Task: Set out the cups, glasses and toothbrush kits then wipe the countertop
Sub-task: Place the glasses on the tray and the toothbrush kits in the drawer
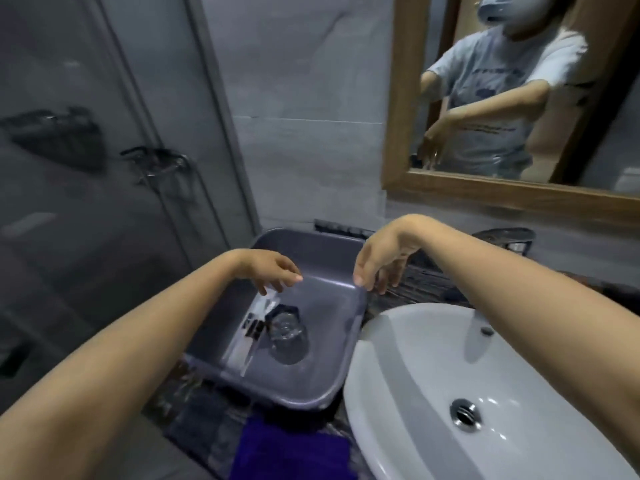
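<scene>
A grey plastic tub [322, 386] stands on the dark countertop left of the sink. Inside it a clear glass [288, 332] lies on its side next to a wrapped toothbrush kit [258, 322]. My left hand [273, 270] hovers over the tub's left part, fingers apart and empty, just above the kit. My right hand [379, 259] hangs over the tub's right rim, fingers loose and pointing down, holding nothing.
A white sink [433, 382] with a faucet [479, 322] fills the lower right. A purple cloth [294, 452] lies on the counter in front of the tub. A dark slatted tray [419, 282] and a black basket [505, 237] sit behind. A glass shower partition [104, 168] stands left, a wood-framed mirror [485, 192] above.
</scene>
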Tool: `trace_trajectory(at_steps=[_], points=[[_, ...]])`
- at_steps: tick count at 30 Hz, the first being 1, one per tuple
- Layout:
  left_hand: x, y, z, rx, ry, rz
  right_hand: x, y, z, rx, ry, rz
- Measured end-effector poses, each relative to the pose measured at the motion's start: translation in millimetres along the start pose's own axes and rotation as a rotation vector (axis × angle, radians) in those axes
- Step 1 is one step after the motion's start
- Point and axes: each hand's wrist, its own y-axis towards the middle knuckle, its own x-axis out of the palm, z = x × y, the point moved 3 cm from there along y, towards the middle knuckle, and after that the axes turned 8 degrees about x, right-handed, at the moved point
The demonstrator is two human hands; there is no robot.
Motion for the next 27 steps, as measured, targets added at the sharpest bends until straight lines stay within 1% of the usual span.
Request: trace_trajectory(at_steps=[3, 7, 9, 10, 12, 18, 20, 27], points=[[-1, -1, -33, -0.013, 0.001, 0.020, 6, 33, -35, -0.034, -0.011, 0.026], [12, 5, -73, -0.009, 0.050, 0.057, 30, 76, -72, -0.098, -0.067, 0.106], [25, 13, -120, -0.035, -0.016, 0.059, 49, 114, -101, -0.115, -0.154, 0.089], [32, 14, -124, -0.027, -0.038, 0.060, 57, 117, -100, -0.131, -0.199, 0.107], [42, 17, -148, -0.055, -0.107, 0.088, 68, 133, -107, -0.155, -0.223, 0.089], [46, 25, -149, -0.084, -0.133, 0.228, 85, 137, -98, -0.266, -0.217, 0.221], [49, 30, -149, -0.098, -0.157, 0.257, 88, 141, -95, -0.283, -0.190, 0.222], [63, 46, -146, -0.150, 0.000, 0.341, 100, 148, -90, -0.333, -0.144, 0.291]])
